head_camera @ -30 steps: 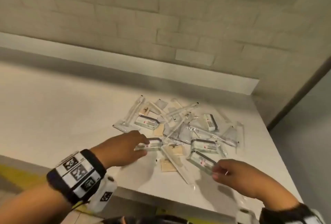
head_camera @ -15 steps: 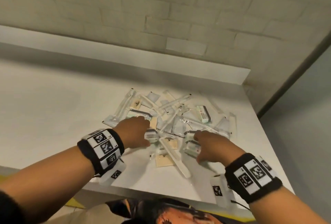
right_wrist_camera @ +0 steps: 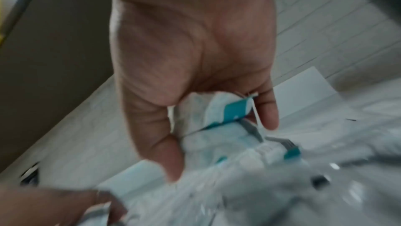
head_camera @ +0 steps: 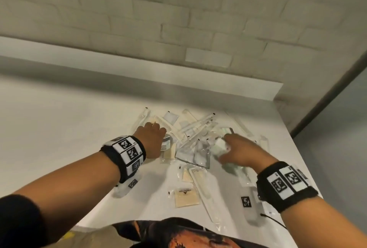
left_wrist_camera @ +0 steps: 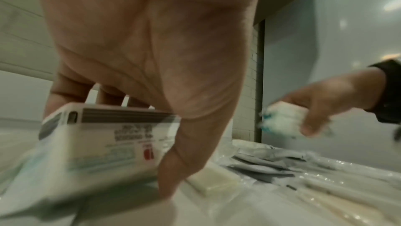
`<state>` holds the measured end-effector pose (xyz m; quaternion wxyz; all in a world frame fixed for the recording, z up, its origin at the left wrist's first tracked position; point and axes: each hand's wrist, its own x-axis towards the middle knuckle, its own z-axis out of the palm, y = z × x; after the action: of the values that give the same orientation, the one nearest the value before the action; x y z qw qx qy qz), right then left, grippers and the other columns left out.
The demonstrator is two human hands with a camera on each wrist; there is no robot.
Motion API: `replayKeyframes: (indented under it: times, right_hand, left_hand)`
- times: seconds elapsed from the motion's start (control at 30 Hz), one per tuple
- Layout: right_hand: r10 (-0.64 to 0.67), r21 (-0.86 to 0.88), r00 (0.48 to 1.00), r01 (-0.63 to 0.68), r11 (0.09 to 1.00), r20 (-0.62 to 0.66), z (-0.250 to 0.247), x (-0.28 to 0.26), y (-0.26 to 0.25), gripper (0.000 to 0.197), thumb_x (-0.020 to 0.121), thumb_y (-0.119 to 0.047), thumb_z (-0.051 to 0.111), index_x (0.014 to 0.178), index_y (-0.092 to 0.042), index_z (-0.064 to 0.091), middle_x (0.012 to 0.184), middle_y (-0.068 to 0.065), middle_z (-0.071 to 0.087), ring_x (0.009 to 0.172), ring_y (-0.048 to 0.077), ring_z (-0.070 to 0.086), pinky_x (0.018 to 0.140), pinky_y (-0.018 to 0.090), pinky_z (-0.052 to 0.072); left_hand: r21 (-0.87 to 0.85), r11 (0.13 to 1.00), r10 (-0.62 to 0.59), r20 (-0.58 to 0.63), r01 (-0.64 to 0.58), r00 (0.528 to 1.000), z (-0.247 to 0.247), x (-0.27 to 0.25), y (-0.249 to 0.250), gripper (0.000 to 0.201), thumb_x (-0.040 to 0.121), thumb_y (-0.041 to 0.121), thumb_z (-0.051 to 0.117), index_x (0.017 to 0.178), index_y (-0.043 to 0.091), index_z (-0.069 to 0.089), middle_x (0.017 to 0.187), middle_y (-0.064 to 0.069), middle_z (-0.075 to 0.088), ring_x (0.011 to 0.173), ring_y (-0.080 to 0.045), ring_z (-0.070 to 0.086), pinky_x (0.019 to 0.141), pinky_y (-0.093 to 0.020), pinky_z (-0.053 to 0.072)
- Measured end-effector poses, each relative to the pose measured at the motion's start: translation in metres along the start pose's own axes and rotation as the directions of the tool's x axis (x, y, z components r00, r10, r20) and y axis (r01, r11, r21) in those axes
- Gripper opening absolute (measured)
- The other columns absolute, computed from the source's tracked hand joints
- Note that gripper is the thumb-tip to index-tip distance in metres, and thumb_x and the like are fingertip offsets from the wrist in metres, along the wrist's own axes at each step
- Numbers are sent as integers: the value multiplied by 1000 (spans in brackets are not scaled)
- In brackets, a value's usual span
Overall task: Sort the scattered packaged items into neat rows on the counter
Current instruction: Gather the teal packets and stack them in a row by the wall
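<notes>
A heap of clear-wrapped packaged items (head_camera: 195, 134) lies on the white counter (head_camera: 59, 128). My left hand (head_camera: 154, 139) is at the heap's left side. Its thumb and fingers grip a small wrapped white box (left_wrist_camera: 104, 137) with printed text and a red mark. My right hand (head_camera: 234, 151) is at the heap's right side and clutches white packets with teal marks (right_wrist_camera: 219, 114). Nearer me lie a tan sachet (head_camera: 186, 198) and a long white wrapped item (head_camera: 204, 188). Both wrist views are blurred.
A low upstand (head_camera: 139, 69) and a pale brick wall (head_camera: 178, 19) close the back of the counter. The counter ends at its right edge (head_camera: 297, 148) beside a dark vertical strip (head_camera: 327, 89). The front edge runs just before my body.
Both hands have moved forward into the heap. The left still holds its small box, and the right has gathered white packets from the near right side.
</notes>
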<state>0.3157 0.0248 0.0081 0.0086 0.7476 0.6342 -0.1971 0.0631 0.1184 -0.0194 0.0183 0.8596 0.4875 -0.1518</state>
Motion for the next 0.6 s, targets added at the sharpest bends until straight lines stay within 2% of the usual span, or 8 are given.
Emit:
replayKeyframes:
  times: [0.07,0.1,0.13,0.2,0.3,0.37,0.47,0.6]
  right_hand:
    - [79,85,985,-66,994,-153,-16,18,7,54,74,-36,70,121,-20,48,112,-1,52,93,17,54,72,29,45]
    - [139,112,973,-119,987,-186,-22,30,10,52,74,-32,69,118,-18,47,111,1,53,91,19,56,70,29,44]
    - [192,126,965,-171,977,-178,-26,39,13,50,73,-28,67,117,-16,46,110,3,54,90,22,57,69,30,45]
    - [235,80,969,-229,970,-82,-23,57,18,53,74,-22,63,122,-12,44,108,7,56,90,24,57,72,30,47]
    - [217,13,975,-217,976,-36,-9,72,22,62,77,-29,64,131,-10,40,105,5,59,91,23,57,77,31,49]
    - [198,-26,979,-200,979,-54,-5,78,23,69,76,-30,66,135,-13,36,103,3,59,89,22,56,76,31,49]
    - [199,-54,979,-201,978,-30,-7,80,27,76,70,-22,66,138,-18,33,94,-2,56,89,20,57,76,32,51]
    - [219,28,969,-217,976,-117,-15,77,26,64,70,-23,66,128,-16,40,92,1,56,86,24,59,74,33,51]
  left_hand:
    - [23,1000,-20,1,20,1000,3,4,-1,68,81,36,57,141,18,29,139,-8,43,126,-29,40,100,-39,38]
    - [8,1000,-30,6,30,1000,2,5,0,70,82,35,55,143,19,26,141,-8,42,128,-30,39,102,-41,36]
    - [-32,999,-40,11,40,999,2,6,0,72,83,34,53,146,20,21,144,-8,40,130,-30,37,105,-43,35]
    - [-170,983,-65,49,73,997,1,6,1,77,86,29,49,150,24,6,151,-9,33,135,-30,34,107,-45,35]
    - [-294,954,-36,78,57,996,3,2,2,86,90,26,47,150,33,-14,157,-7,21,141,-29,26,108,-44,36]
    - [-280,960,-9,31,17,999,6,1,1,86,92,28,50,150,32,-12,155,-8,24,139,-29,30,107,-44,38]
    - [-271,962,5,-42,-17,999,8,1,2,77,92,27,53,151,27,4,148,-9,34,131,-28,40,99,-40,44]
    - [-360,932,-36,-185,-34,982,2,-9,-7,67,90,32,52,148,26,18,138,-6,44,119,-26,50,87,-35,46]
